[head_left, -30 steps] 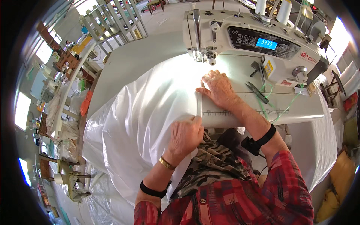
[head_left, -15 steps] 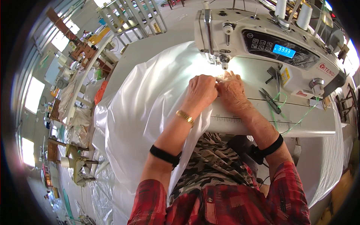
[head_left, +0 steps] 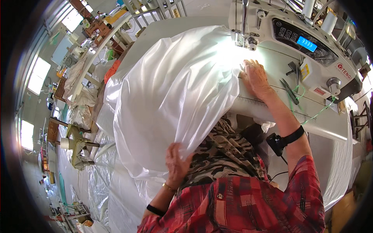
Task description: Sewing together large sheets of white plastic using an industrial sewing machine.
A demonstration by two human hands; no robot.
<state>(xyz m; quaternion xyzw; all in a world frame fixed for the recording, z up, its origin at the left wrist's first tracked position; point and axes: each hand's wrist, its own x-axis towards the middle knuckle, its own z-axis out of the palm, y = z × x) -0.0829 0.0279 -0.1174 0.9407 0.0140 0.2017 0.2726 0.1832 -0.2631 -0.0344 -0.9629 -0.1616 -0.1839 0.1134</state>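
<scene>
A large, thin, glossy white sheet [head_left: 155,97] spreads over the sewing table and hangs down toward my lap. My left hand [head_left: 176,163] is closed on its near edge, low beside my camouflage-patterned clothing. Close to the needle area of the sewing machine [head_left: 248,23], my right hand [head_left: 256,79] holds the sheet's right edge, fingers together against the machine bed. Bright lamp glare hides the sheet under the presser foot [head_left: 252,43] and partly washes out my right fingertips.
Black thread snips [head_left: 289,91] lie right of my right hand, by green cord [head_left: 316,112]. White thread cones [head_left: 329,22] stand on the machine beside a lit blue display [head_left: 306,44]. A metal rack [head_left: 151,9] stands behind the table; cluttered benches and a stool [head_left: 75,143] are at left.
My left hand has left the needle area and moved down and left to the sheet's near edge. My right hand stays by the needle. The view has shifted, showing the machine farther right and higher.
</scene>
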